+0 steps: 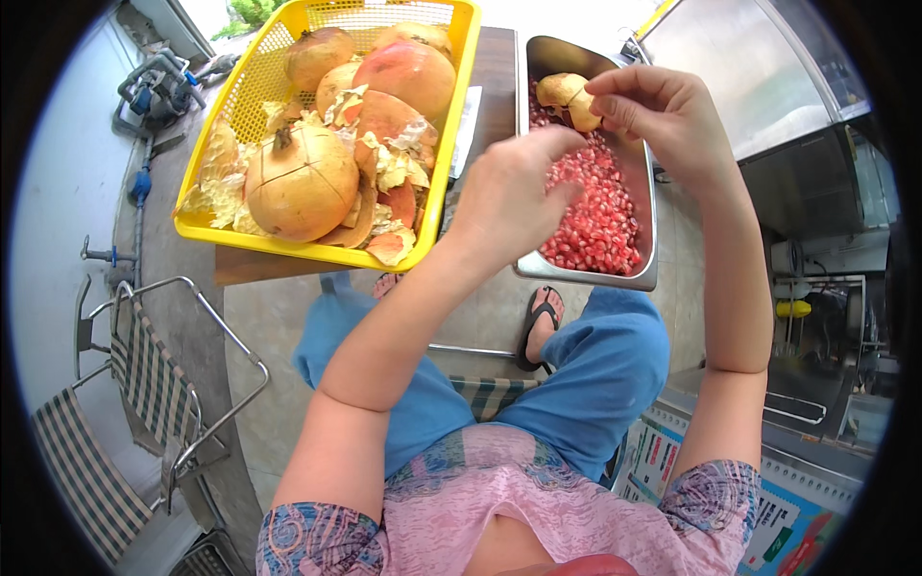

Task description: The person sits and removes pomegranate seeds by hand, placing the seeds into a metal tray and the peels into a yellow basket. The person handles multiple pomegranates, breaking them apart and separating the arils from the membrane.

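A steel pan [646,209] holds loose red pomegranate arils [591,209]. At its far end a yellow-skinned pomegranate piece [565,90] with cut lines rests on the arils. My left hand [515,191] is blurred above the pan's left side, thumb and fingers apart, nothing seen between them. My right hand [659,119] is over the pan's far right side, thumb and forefinger bent close together. Its fingertips overlap the right edge of the piece; whether they grip it is unclear. To the left, a yellow plastic basket [454,137] holds a scored whole pomegranate [302,183], other pomegranates and torn peel [392,245].
The basket stands on a brown wooden table [497,61]; a white sheet [467,129] lies between basket and pan. Folding chairs with striped fabric [155,353] stand at left, near wall pipes [140,180]. Steel kitchen equipment [742,65] and a printed box [778,518] are at right.
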`<act>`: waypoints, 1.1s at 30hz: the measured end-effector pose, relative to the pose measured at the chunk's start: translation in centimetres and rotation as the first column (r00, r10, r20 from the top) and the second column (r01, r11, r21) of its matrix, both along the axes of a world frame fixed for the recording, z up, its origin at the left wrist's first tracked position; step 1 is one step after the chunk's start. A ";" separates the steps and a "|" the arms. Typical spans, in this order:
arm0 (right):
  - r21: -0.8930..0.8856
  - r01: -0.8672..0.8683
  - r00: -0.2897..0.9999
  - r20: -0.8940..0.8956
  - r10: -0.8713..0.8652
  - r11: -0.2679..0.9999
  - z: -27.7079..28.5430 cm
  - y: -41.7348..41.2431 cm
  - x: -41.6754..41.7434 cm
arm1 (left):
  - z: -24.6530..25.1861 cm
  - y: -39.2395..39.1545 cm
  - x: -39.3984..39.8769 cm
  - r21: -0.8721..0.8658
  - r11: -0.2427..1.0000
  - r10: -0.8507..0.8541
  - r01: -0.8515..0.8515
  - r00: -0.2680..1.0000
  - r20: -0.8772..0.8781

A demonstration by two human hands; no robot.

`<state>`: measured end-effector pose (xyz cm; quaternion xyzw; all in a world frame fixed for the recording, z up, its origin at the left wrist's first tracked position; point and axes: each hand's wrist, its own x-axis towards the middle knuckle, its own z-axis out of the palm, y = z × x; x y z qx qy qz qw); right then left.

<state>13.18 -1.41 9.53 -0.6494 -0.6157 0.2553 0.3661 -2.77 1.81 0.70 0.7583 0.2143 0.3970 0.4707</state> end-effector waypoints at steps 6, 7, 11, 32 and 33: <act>0.128 -0.280 0.957 0.116 0.266 0.951 1.5 6.0 -5.8 | -0.7 -0.4 -0.2 0.160 0.968 -0.156 0.193 0.964 -0.215; 0.137 -0.341 0.936 0.137 0.323 0.930 1.7 7.1 -7.2 | -1.0 -0.3 -0.2 0.215 0.954 -0.169 0.208 0.968 -0.186; 0.087 -0.424 0.864 0.337 0.374 0.901 1.4 11.3 -12.6 | -1.3 0.0 -0.5 0.213 0.931 -0.249 0.296 0.943 -0.220; -0.289 0.166 0.773 0.632 0.057 0.943 -8.5 7.1 8.1 | -0.8 -0.5 0.5 0.236 0.970 -0.027 0.061 0.989 -0.148; -0.259 0.197 0.724 0.689 0.038 0.946 -9.5 7.4 7.5 | -0.7 -0.3 0.6 0.225 0.974 0.002 0.025 0.993 -0.119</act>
